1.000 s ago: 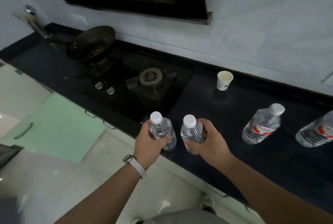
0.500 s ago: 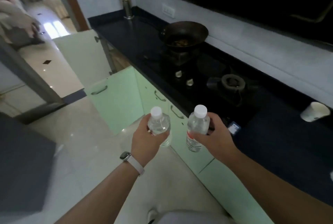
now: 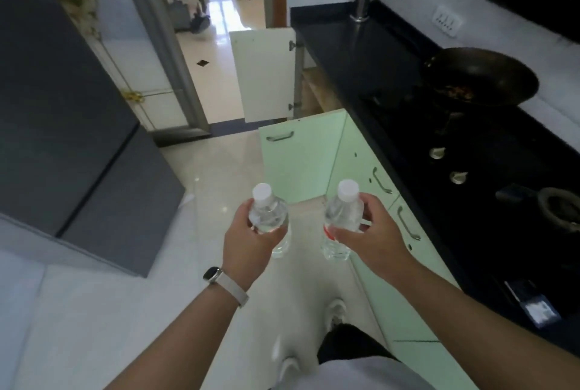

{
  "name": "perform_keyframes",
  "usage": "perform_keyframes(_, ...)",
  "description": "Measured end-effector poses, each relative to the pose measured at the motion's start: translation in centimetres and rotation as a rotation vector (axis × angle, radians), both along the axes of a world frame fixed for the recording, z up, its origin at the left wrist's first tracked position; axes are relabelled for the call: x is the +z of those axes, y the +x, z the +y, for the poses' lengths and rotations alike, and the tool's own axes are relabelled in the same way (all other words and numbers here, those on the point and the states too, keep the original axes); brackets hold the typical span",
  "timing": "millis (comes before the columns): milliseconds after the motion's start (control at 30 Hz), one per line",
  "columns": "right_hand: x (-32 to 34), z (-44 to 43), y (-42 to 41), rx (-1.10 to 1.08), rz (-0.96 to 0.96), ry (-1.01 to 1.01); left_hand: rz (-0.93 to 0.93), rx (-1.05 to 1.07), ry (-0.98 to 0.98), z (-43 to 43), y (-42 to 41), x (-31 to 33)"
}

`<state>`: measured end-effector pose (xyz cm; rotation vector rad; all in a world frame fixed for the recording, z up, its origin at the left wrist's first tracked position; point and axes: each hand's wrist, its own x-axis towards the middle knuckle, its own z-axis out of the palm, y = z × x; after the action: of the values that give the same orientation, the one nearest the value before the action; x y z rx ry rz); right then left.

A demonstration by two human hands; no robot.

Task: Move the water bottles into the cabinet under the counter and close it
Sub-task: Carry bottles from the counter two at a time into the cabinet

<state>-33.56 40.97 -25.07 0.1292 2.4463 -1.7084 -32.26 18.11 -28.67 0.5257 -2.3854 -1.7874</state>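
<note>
My left hand (image 3: 249,242) grips a clear water bottle with a white cap (image 3: 267,213), held upright over the pale floor. My right hand (image 3: 372,237) grips a second clear bottle (image 3: 343,217) with a white cap and a red label, also upright. Both bottles hang side by side in front of the mint-green cabinets under the black counter (image 3: 370,53). Ahead, a green cabinet door (image 3: 298,160) stands swung out into the aisle. Farther on, a white cabinet door (image 3: 265,75) is open too, showing a wooden interior (image 3: 317,91).
A black wok (image 3: 483,78) sits on the stove, with knobs (image 3: 437,152) nearer the counter edge. A metal utensil holder (image 3: 362,3) stands at the counter's far end. A grey cabinet block (image 3: 72,125) lines the left. A doorway (image 3: 219,28) opens ahead.
I have turned left away from the counter, carrying both bottles off it. The remaining bottles and the paper cup have left the view; the open cabinet doors and doorway now lie ahead.
</note>
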Motion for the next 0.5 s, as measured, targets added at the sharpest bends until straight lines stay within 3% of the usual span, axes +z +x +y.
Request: perform_keyframes(500,-2.6,-2.8,-21.3,0.242,0.008,-0.022,-0.034,0.147,-0.131,-1.9,-16.1,2.1)
